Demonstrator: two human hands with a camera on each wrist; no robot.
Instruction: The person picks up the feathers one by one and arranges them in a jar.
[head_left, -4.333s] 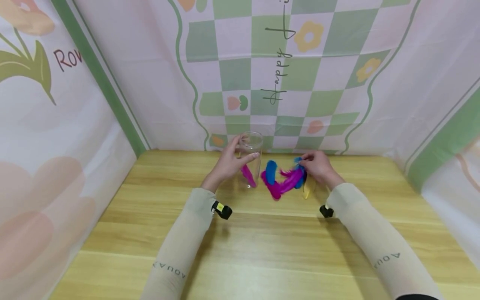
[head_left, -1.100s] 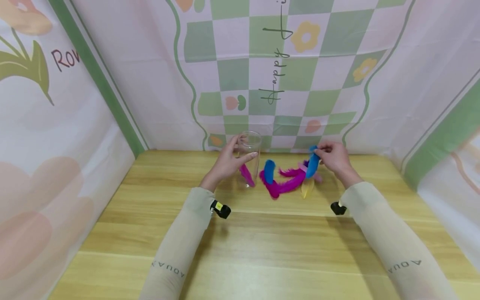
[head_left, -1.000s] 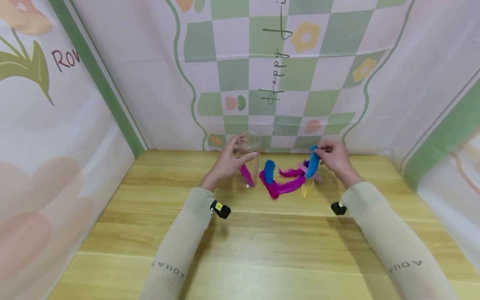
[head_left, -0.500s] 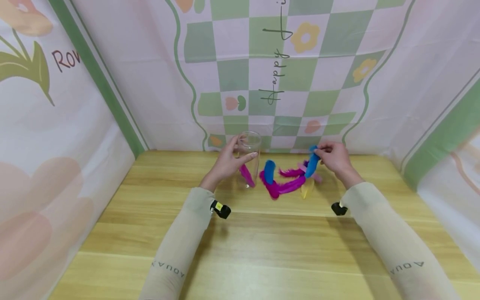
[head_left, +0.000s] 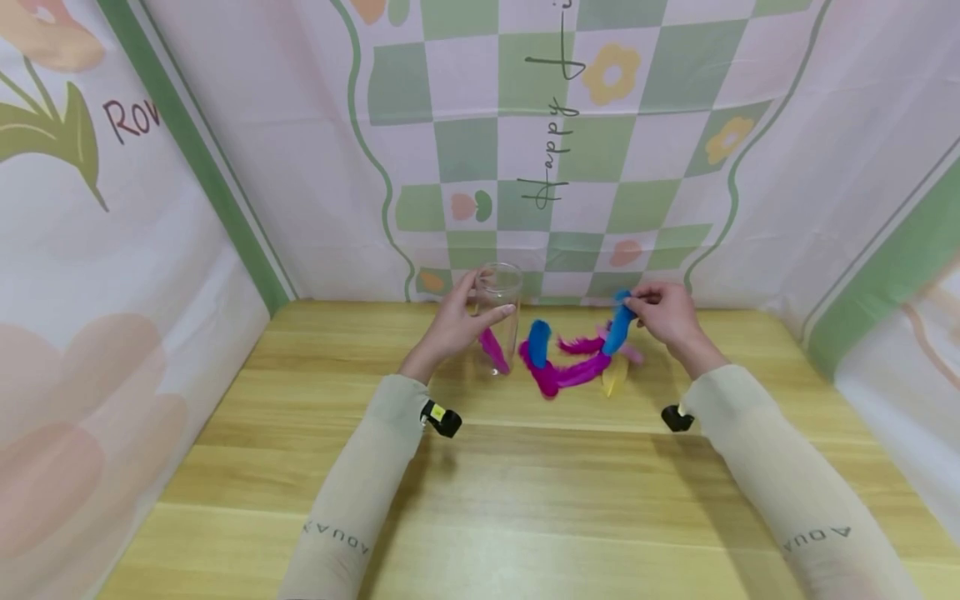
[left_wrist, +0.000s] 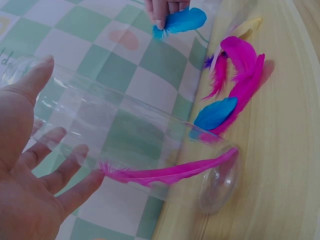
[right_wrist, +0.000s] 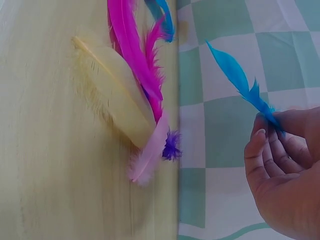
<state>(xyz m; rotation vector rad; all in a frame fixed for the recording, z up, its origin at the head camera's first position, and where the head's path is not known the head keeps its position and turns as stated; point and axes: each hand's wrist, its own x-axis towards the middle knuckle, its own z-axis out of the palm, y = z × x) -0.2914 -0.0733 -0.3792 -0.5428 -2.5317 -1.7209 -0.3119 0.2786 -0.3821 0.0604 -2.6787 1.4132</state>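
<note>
Blue feather (head_left: 618, 327) shifted left, 1 end between right fingers (right_wrist: 255, 152).

Nine feathers can be counted: two bright blue feathers (head_left: 539, 344), four vivid magenta feathers (right_wrist: 132, 45), one pale yellow feather (right_wrist: 117, 90), one soft pink feather (right_wrist: 151, 150) and one dark purple feather (right_wrist: 172, 145), mostly hidden. There is one tall, clear cylindrical vessel (left_wrist: 115, 110) and one wooden surface (head_left: 540, 500). Hands come to two, one left hand (head_left: 457, 329) and one right hand (head_left: 670, 321), with two long beige sleeves (head_left: 360, 483).
</note>
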